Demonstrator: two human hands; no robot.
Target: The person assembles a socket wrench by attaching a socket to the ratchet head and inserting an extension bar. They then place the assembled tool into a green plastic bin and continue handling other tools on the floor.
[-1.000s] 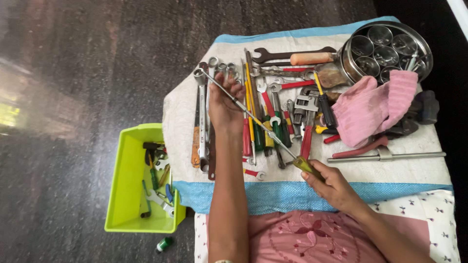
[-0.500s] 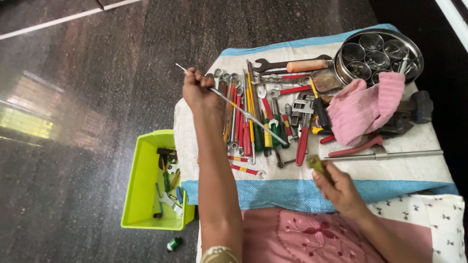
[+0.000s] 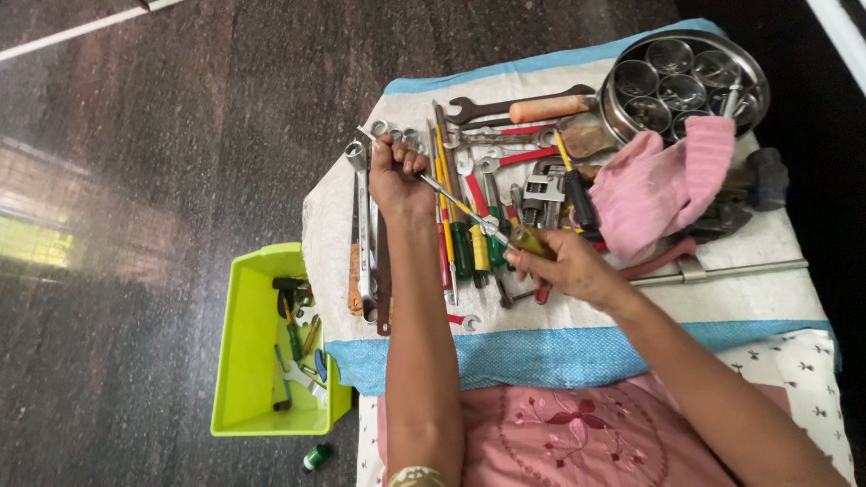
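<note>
Tools (image 3: 469,225) lie on the cloth-covered table (image 3: 577,347), a tin (image 3: 686,81) at its far right, a bin (image 3: 248,361) left on the floor.

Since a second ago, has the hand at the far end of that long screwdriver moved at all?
Yes. The left hand swung out leftward past the cloth's edge, then came back over the spanners.
</note>
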